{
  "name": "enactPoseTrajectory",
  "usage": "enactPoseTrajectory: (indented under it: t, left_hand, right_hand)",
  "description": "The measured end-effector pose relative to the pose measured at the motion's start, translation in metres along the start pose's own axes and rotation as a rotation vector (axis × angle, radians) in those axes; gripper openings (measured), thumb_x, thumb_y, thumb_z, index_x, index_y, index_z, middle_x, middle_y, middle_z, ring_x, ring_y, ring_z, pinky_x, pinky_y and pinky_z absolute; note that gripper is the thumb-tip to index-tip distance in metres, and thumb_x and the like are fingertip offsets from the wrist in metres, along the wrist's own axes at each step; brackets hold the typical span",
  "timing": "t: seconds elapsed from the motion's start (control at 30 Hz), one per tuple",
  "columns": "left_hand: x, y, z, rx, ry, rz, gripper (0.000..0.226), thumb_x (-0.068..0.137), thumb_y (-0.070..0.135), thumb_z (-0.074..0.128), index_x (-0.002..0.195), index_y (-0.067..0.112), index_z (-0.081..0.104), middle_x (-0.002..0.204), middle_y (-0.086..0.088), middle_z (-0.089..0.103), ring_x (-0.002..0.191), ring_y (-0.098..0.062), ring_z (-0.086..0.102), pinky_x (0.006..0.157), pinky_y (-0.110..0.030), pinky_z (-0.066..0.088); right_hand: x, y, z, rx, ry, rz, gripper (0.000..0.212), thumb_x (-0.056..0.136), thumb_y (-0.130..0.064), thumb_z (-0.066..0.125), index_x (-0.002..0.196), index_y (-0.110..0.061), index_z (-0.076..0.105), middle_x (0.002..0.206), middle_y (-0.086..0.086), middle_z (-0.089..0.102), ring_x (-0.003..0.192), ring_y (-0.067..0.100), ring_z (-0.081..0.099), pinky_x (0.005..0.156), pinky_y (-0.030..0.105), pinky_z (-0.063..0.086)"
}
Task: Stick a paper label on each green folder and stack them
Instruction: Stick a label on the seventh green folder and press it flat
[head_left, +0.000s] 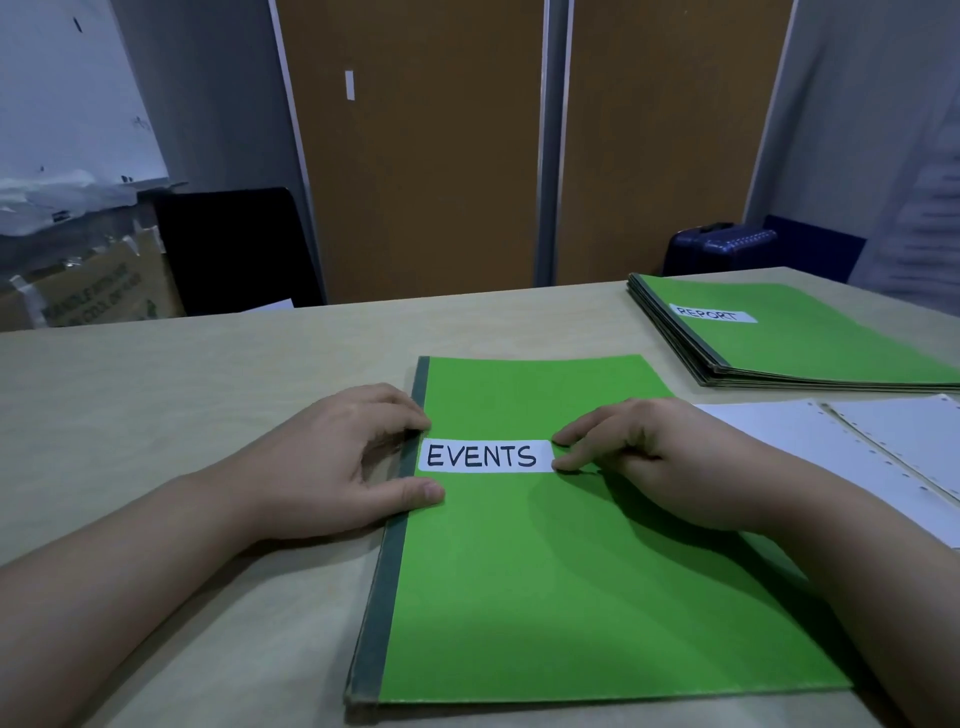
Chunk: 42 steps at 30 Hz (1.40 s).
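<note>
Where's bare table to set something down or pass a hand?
Free: the table left of the EVENTS folder and left hand, and the far strip beyond that folder's top edge. Crowded: the right, with the REPORT stack and white sheets.

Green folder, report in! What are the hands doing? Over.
Left hand steadies green folder at spine edge. Right hand presses EVENTS label at its right end. REPORT stack far right, nothing in the way.

Matt green card folder (597, 571), white paper label (485, 456), pale wood-grain table (208, 374).
</note>
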<state>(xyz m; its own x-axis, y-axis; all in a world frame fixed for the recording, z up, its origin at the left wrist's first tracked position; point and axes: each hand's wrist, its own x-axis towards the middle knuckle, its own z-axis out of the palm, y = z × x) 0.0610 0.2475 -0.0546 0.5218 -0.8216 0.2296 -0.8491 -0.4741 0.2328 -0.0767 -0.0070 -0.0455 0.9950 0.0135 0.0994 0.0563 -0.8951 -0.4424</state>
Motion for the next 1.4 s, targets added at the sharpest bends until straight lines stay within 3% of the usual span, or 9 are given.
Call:
enactPoseTrajectory:
  t: [0.2, 0.4, 0.5, 0.57, 0.73, 0.97, 1.1, 1.23, 1.4]
  left_hand:
    - [0.007, 0.034, 0.002, -0.090, 0.002, -0.402, 0.083, 0.060, 0.085, 0.052, 0.120, 0.029, 0.043, 0.084, 0.013, 0.056, 0.076, 0.000, 0.055, 0.059, -0.027, 0.042]
    - [0.017, 0.035, -0.001, -0.139, -0.064, -0.549, 0.092, 0.063, 0.060, 0.077, 0.135, 0.018, 0.038, 0.089, 0.006, 0.056, 0.077, -0.012, 0.056, 0.053, -0.026, 0.037]
    - [0.017, 0.029, -0.007, -0.433, -0.065, -0.664, 0.078, 0.065, 0.040, 0.084, 0.127, 0.010, 0.048, 0.087, -0.008, 0.061, 0.065, -0.020, 0.057, 0.049, -0.031, 0.043]
    - [0.015, 0.026, -0.007, -0.763, -0.012, -0.698, 0.053, 0.067, 0.021, 0.083, 0.109, 0.000, 0.058, 0.086, -0.025, 0.070, 0.064, -0.029, 0.065, 0.057, -0.047, 0.057]
    - [0.015, 0.024, 0.001, -0.988, 0.230, -0.695, 0.015, 0.092, 0.014, 0.061, 0.105, 0.007, 0.059, 0.085, -0.016, 0.076, 0.058, -0.026, 0.072, 0.051, -0.036, 0.058]
    - [0.027, 0.025, -0.003, -1.075, 0.449, -0.650, 0.019, 0.097, 0.017, 0.053, 0.115, 0.012, 0.054, 0.087, -0.012, 0.072, 0.048, -0.015, 0.068, 0.039, -0.027, 0.052]
    - [0.049, 0.028, -0.005, -1.066, 0.571, -0.665, 0.023, 0.097, 0.020, 0.054, 0.119, 0.013, 0.055, 0.089, -0.010, 0.071, 0.052, -0.015, 0.068, 0.042, -0.028, 0.053]
    - [0.089, 0.047, 0.002, -1.085, 0.619, -0.592, 0.027, 0.096, 0.019, 0.057, 0.120, 0.009, 0.055, 0.100, -0.014, 0.070, 0.069, -0.020, 0.068, 0.055, -0.029, 0.058]
    - [0.144, 0.083, 0.018, -1.283, 0.443, -0.592, 0.038, 0.086, -0.001, 0.055, 0.124, 0.004, 0.051, 0.101, -0.017, 0.064, 0.077, -0.024, 0.063, 0.049, -0.030, 0.053]
  right_hand:
    - [0.006, 0.002, 0.005, 0.010, 0.065, 0.056, 0.039, 0.091, -0.006, 0.046, 0.098, -0.035, 0.072, 0.115, -0.023, 0.064, 0.108, 0.002, 0.057, 0.100, 0.028, 0.044]
    - [0.001, 0.007, -0.007, 0.006, 0.228, 0.173, 0.032, 0.093, -0.010, 0.046, 0.099, -0.029, 0.071, 0.114, -0.007, 0.066, 0.091, 0.008, 0.060, 0.081, 0.026, 0.044]
    - [-0.001, 0.014, -0.011, -0.003, 0.316, 0.204, 0.027, 0.093, -0.011, 0.049, 0.101, -0.026, 0.071, 0.109, -0.006, 0.068, 0.095, 0.011, 0.059, 0.079, 0.024, 0.041]
    - [-0.002, 0.017, -0.012, -0.017, 0.332, 0.223, 0.024, 0.092, -0.014, 0.051, 0.100, -0.026, 0.071, 0.105, -0.005, 0.070, 0.094, 0.013, 0.060, 0.080, 0.026, 0.044]
    - [-0.001, 0.017, -0.012, -0.048, 0.348, 0.222, 0.024, 0.091, -0.020, 0.054, 0.112, -0.025, 0.064, 0.106, -0.008, 0.063, 0.094, 0.011, 0.059, 0.085, 0.028, 0.046]
    - [0.000, 0.011, -0.018, 0.097, 0.575, 0.303, 0.037, 0.091, -0.033, 0.055, 0.126, -0.021, 0.050, 0.125, 0.002, 0.056, 0.098, 0.016, 0.057, 0.083, 0.030, 0.044]
    - [-0.004, 0.009, -0.027, 0.137, 0.499, 0.338, 0.056, 0.084, -0.038, 0.063, 0.133, -0.022, 0.042, 0.131, 0.005, 0.054, 0.107, 0.022, 0.054, 0.086, 0.034, 0.046]
    - [-0.004, 0.028, -0.044, 0.164, 0.474, 0.456, 0.078, 0.078, -0.035, 0.072, 0.141, -0.019, 0.029, 0.138, 0.013, 0.048, 0.108, 0.031, 0.057, 0.089, 0.050, 0.051]
    - [-0.011, 0.077, -0.079, 0.132, 0.586, 0.544, 0.073, 0.078, -0.030, 0.073, 0.138, -0.012, 0.036, 0.137, 0.015, 0.050, 0.106, 0.032, 0.058, 0.090, 0.045, 0.050]
